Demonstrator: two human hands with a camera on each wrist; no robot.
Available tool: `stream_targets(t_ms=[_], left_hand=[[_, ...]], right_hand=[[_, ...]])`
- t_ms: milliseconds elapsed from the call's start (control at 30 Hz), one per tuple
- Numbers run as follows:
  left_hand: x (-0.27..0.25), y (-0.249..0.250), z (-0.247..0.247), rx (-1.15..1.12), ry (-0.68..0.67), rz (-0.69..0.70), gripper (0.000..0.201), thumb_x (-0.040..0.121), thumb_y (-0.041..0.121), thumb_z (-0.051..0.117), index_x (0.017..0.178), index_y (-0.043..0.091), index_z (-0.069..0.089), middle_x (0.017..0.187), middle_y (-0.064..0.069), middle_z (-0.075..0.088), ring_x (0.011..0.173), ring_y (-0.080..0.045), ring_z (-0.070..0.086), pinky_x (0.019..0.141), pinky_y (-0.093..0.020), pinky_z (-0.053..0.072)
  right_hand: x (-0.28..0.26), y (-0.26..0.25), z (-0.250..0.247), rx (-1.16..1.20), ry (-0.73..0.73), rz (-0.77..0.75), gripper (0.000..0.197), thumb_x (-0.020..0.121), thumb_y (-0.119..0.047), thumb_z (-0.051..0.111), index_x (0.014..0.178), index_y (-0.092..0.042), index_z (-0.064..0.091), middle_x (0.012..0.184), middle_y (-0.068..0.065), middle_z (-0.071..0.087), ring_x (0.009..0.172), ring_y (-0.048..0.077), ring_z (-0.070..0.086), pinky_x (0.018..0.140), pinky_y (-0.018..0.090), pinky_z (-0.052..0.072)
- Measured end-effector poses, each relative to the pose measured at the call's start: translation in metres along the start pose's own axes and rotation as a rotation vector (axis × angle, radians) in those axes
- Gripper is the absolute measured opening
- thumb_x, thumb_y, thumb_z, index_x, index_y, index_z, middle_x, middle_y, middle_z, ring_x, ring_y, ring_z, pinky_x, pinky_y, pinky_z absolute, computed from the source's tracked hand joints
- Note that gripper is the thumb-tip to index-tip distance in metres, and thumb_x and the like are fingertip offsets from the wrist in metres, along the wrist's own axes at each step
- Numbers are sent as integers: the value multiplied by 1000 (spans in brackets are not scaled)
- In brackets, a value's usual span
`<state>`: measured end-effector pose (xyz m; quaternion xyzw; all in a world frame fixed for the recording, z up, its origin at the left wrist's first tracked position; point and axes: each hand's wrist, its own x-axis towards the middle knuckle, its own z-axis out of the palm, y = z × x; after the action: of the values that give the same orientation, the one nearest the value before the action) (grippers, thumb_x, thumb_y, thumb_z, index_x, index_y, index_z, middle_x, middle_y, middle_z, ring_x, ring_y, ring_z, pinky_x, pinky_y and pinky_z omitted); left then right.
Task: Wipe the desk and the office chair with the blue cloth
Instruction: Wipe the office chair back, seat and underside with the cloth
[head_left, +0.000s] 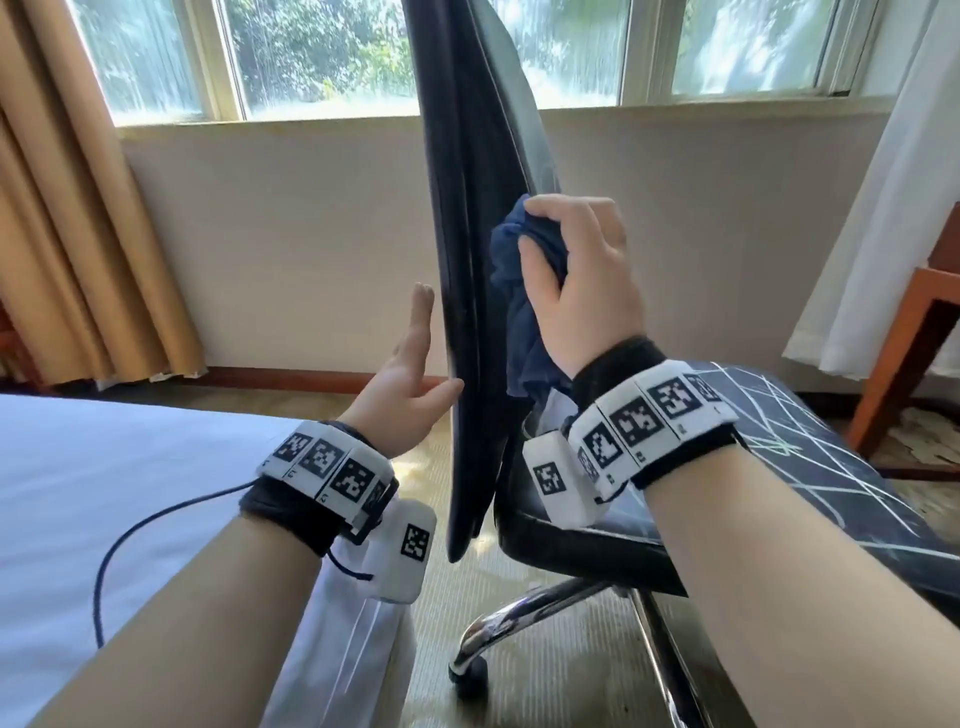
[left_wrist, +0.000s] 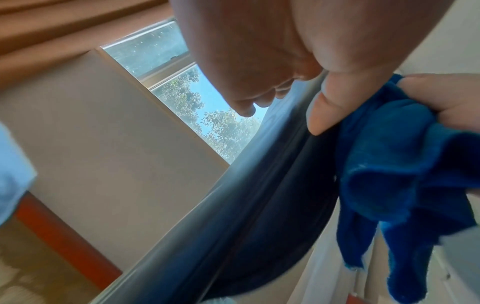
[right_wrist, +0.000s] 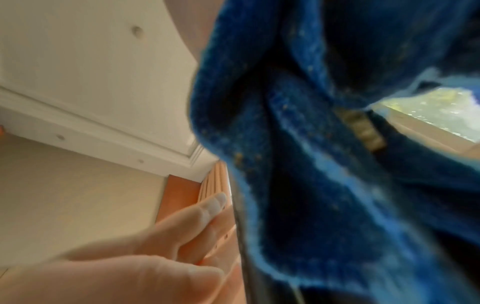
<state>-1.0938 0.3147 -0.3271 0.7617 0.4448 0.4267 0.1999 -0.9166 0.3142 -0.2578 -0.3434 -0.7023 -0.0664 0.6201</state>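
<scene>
The right hand (head_left: 582, 280) bunches the blue cloth (head_left: 519, 291) against the chair back (head_left: 467, 208) — wiping it. The left hand (head_left: 410, 379) (fingers straight, holding nothing) braces the other face.

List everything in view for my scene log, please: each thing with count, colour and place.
Blue cloth: one, dark blue, bunched against the chair back.
Chair back: one, black, upright at centre.
Chair seat: one, black with white lines, at right.
Chair base: one, chrome, on the floor.
Bed: one, white, lower left.
Curtain: one, tan, left.
Curtain: one, white, right.
Window: one, white-framed, behind.
Wooden furniture: one, orange-brown, far right.
Left hand: flat, fingers straight, beside the back's left face.
Right hand: grips the cloth.
</scene>
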Motion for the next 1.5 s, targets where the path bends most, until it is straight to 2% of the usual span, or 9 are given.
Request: stream_targets(t_ms=[167, 333, 500, 700, 800, 933, 1100, 1300, 1500], left_hand=[[18, 17, -20, -126, 10, 73, 89, 73, 4, 42, 146, 33, 0, 153, 19, 4, 143, 0, 4, 120, -39, 6], [22, 22, -22, -295, -54, 101, 96, 65, -13, 40, 147, 22, 3, 156, 3, 8, 144, -7, 9, 119, -38, 10], [23, 27, -23, -315, -89, 131, 94, 64, -15, 35, 140, 31, 9, 153, 10, 13, 143, -5, 12, 119, -30, 11], [27, 24, -25, -284, -94, 92, 97, 64, -13, 34, 148, 18, -3, 157, 4, 5, 144, -5, 7, 120, -38, 8], [26, 17, -24, -284, -72, 80, 97, 65, -9, 39, 146, 29, -1, 157, 9, 3, 143, -3, 6, 119, -41, 9], [21, 16, -21, -381, -80, 114, 93, 72, -15, 39, 143, 34, 5, 153, 17, 11, 143, -4, 11, 117, -50, 10], [23, 15, -25, -423, -106, 101, 99, 70, -22, 39, 147, 26, 0, 152, 16, 15, 142, -5, 15, 116, -51, 14], [23, 23, -24, -382, -117, 115, 96, 61, -19, 32, 135, 37, 7, 142, 30, 16, 138, 5, 17, 119, -32, 11], [22, 23, -22, -456, -48, 68, 96, 64, -19, 38, 141, 32, 10, 151, 16, 19, 142, -6, 17, 118, -42, 15]], right_hand=[[53, -23, 22, -167, -114, 1, 29, 96, -25, 47, 123, -18, 54, 123, 2, 49, 102, 21, 55, 82, 29, 44], [46, -20, 40, -252, -92, -89, 26, 96, -21, 46, 116, -13, 60, 113, 8, 58, 95, 29, 59, 78, 36, 48], [-19, -2, 55, -213, -105, -54, 23, 81, -21, 53, 94, -11, 69, 83, 5, 67, 62, 25, 64, 50, 27, 51], [-18, 1, 31, -71, -184, 65, 18, 89, -21, 58, 103, -16, 67, 99, 1, 67, 88, 22, 63, 76, 31, 50], [32, -18, 12, -27, 11, -10, 20, 91, -22, 56, 108, -16, 65, 107, 1, 64, 94, 19, 60, 79, 21, 41], [63, -26, 23, -223, -123, -49, 26, 96, -25, 47, 118, -18, 58, 117, 2, 59, 101, 22, 56, 82, 30, 42], [-9, -3, 49, -228, -65, -93, 18, 83, -19, 53, 90, -10, 68, 83, 3, 68, 70, 26, 64, 55, 28, 51], [-100, 28, 51, -251, -375, -14, 19, 79, -26, 53, 82, -19, 70, 75, -8, 66, 64, 16, 65, 49, 22, 50], [5, 4, 17, -85, 4, -13, 17, 86, -19, 59, 100, -12, 68, 98, 1, 67, 86, 19, 63, 73, 16, 42]])
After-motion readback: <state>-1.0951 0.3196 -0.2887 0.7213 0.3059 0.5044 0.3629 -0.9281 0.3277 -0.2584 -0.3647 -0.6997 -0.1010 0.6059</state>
